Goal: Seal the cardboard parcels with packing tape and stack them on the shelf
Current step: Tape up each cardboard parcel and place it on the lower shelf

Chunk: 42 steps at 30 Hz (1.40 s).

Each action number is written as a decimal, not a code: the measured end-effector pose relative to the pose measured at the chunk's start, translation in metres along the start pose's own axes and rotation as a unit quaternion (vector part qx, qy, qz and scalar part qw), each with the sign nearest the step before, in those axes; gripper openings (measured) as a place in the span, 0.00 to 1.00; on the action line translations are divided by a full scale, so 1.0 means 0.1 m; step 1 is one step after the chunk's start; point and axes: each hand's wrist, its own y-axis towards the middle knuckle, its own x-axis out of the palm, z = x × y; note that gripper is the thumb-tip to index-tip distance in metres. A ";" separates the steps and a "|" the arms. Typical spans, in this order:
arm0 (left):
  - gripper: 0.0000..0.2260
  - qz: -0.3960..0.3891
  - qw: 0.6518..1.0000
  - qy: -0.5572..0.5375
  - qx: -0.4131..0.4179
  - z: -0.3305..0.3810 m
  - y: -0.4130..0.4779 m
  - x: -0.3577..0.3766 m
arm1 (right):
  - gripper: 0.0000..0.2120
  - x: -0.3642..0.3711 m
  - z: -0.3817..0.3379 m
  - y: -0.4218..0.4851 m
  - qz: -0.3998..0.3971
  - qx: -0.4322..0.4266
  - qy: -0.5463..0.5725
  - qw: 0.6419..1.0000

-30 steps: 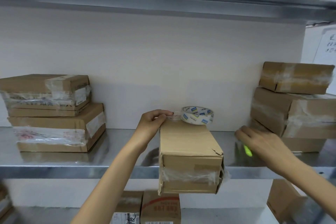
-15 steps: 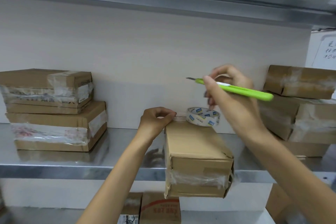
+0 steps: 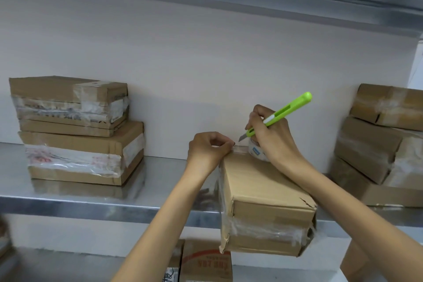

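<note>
A cardboard parcel [image 3: 265, 199] is being worked on at the front edge of the metal shelf [image 3: 91, 204], its near end overhanging that edge. The left hand [image 3: 207, 152] is being held at the parcel's far left corner, wrist bent back, fingers curled and pinched narrowly on a strip of clear tape [image 3: 239, 149] that is being stretched along the parcel's far edge. The right hand [image 3: 273, 135] is being held just past the parcel's far right corner, closed in a pen grip around a green utility knife [image 3: 280, 115]; the short blade is being pointed down and left at the taut strip, right beside the left fingertips. Whether the blade is touching the tape cannot be told.

The tape roll [image 3: 257, 152] is being mostly covered by the right hand; only a pale rim with a blue mark is showing at the parcel's far edge. The tape strip itself is being rendered faint and hard to trace.

The parcel is being seen as plain brown card, with a small tear at its near right top corner, crinkled clear tape wrapped around its near end, and a frayed lower left corner.

Left of the parcel, a stack of taped boxes [image 3: 77, 130] is being kept on the same shelf; right of it, another stack [image 3: 380, 144] is being cut off by the frame edge. Below the parcel, more boxes [image 3: 206, 261] are being partly hidden.
</note>
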 end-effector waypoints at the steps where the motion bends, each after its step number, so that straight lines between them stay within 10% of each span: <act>1: 0.03 0.002 1.000 0.002 -0.001 0.00 0.00 0.00 | 0.14 0.01 0.00 0.00 -0.007 -0.002 -0.009 1.000; 42: 0.05 -0.028 0.999 -0.035 0.022 -0.06 -0.01 -0.01 | 0.12 0.10 0.06 0.00 -0.096 -0.056 -0.222 0.969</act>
